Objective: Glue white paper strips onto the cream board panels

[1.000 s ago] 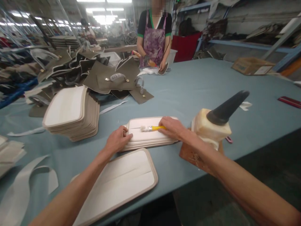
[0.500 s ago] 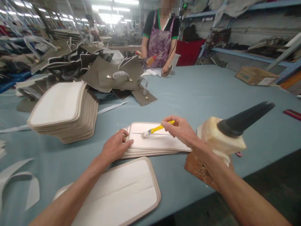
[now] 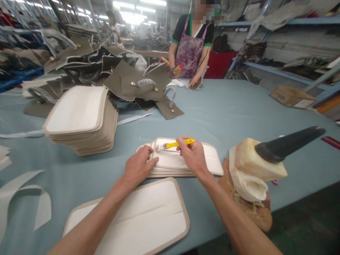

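My right hand [image 3: 191, 154] grips a brush [image 3: 176, 143] with a yellow handle, and its pale bristles touch the left part of the top white panel [image 3: 172, 160]. That panel lies on a small stack of similar beige-edged panels. At the stack's left end, my left hand [image 3: 140, 163] rests with its fingers and thumb spread on the panel edges. Nearer to me lies a larger white panel [image 3: 151, 219], partly hidden by my left forearm.
A tall stack of panels [image 3: 77, 109] stands left, before a heap of olive bag pieces [image 3: 140, 85]. Right is a glue-stained container [image 3: 247, 166] with a black handle [image 3: 289, 143]. Across the table a person [image 3: 190, 49] works; a cardboard box [image 3: 292, 96] sits back right.
My right hand has moved left, carrying the brush to the left end of the top panel. The whole view has shifted slightly, and more of the container's front shows.
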Demonstrator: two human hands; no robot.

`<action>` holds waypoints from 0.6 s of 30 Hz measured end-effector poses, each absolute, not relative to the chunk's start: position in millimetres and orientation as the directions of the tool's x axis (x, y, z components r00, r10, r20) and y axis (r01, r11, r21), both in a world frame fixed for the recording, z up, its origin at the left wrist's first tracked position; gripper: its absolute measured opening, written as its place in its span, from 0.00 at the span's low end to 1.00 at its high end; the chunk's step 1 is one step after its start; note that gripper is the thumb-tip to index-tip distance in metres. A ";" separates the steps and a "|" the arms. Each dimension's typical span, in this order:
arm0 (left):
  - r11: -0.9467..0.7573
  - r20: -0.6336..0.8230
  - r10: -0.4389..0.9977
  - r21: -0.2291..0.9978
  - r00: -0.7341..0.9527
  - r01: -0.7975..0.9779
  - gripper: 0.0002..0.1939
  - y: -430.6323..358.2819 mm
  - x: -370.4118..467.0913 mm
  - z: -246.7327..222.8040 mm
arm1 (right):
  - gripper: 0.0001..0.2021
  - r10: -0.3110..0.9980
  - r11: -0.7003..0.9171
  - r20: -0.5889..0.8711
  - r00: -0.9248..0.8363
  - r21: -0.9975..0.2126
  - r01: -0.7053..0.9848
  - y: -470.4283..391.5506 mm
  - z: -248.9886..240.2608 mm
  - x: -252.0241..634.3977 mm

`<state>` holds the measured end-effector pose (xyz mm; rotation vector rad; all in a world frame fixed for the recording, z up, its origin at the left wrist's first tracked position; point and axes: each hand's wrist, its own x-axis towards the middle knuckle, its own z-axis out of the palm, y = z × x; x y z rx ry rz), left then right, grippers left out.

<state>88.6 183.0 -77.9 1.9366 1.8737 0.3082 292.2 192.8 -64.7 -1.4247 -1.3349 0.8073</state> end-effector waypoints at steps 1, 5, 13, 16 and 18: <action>0.002 -0.133 0.989 0.443 0.063 0.897 0.15 182.9 88.7 -78.3 | 0.26 0.974 0.089 0.153 0.170 -0.938 0.334 194.4 -66.8 289.7; 0.006 -0.140 0.988 0.424 0.060 0.906 0.15 182.6 89.0 -78.7 | 0.22 0.976 0.086 0.162 0.146 -0.900 0.428 195.6 -64.0 295.6; 0.023 -0.160 0.986 0.421 0.049 0.907 0.20 187.8 88.2 -78.9 | 0.19 0.969 0.033 0.181 0.169 -0.771 0.636 181.8 -42.2 363.1; 0.025 -0.169 0.984 0.421 0.051 0.907 0.22 190.8 89.1 -77.8 | 0.17 0.963 0.012 0.196 0.185 -0.716 0.698 175.6 -37.1 391.3; 0.023 -0.175 0.983 0.418 0.056 0.908 0.22 192.1 89.7 -76.5 | 0.17 0.958 0.002 0.212 0.191 -0.674 0.739 171.7 -33.7 407.9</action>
